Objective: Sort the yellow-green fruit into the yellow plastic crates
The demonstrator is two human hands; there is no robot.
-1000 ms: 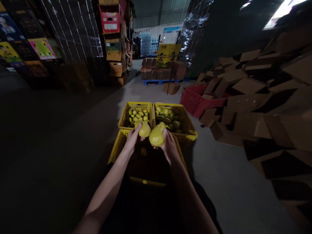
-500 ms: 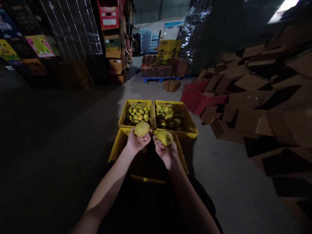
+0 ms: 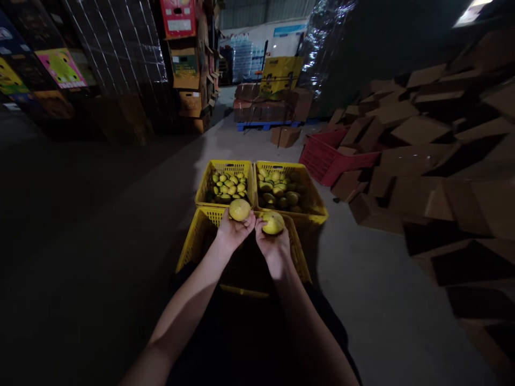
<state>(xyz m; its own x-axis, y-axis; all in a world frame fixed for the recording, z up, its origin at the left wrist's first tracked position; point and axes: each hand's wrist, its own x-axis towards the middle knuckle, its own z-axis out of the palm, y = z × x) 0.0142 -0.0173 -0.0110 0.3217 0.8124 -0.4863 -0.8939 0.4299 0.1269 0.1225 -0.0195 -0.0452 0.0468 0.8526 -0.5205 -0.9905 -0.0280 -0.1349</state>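
Over the near yellow crate, my two hands are held close together, each with a fruit. My left hand cradles a yellow lemon from below, its fingers curled under it. In my right hand lies another yellow lemon, with dark marks on its skin. The inside of the near crate is mostly in deep shadow and hidden behind my hands and forearms. Just beyond, a left crate contains several yellow lemons. Beside it, a right crate has several greener, longer-looking fruits.
A big heap of brown cartons spreads over the right side, with a red crate at its edge. Farther back, a blue pallet carries boxes. Stacked cartons stand at the back left. The concrete floor is dim.
Both lemons have been turned in my fingers and now show different sides. My left hand has shifted slightly right, toward my right hand. The camera view has tilted a little.
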